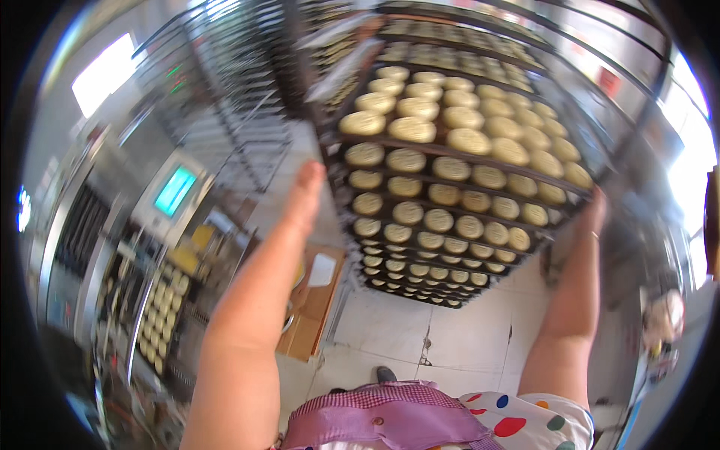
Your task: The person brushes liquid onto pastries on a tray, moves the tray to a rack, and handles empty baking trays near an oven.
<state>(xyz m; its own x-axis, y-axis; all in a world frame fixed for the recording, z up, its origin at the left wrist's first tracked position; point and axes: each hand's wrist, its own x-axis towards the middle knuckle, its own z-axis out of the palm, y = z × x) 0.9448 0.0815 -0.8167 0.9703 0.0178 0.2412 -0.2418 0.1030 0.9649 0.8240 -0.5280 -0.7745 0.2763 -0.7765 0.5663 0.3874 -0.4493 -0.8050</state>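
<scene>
A tall dark rack [330, 142] stands in front of me, its stacked trays holding rows of round, pale, flat pastries [412, 130]. The upper tray [480, 156] is the closest to me. My left hand [304, 199] is raised beside the rack's left post, fingers stretched upward. A narrow gap seems to separate it from the post, though blur makes contact unclear. At the right front corner of the trays is my right hand [592, 214], blurred, with its fingers partly hidden; whether they grip the rack cannot be made out.
On the left stands a machine with a lit screen [176, 190], and a tray of small dough pieces [161, 311] lies below it. A brown cardboard box [306, 330] sits on the tiled floor [390, 330]. Another wire rack [240, 97] is behind on the left.
</scene>
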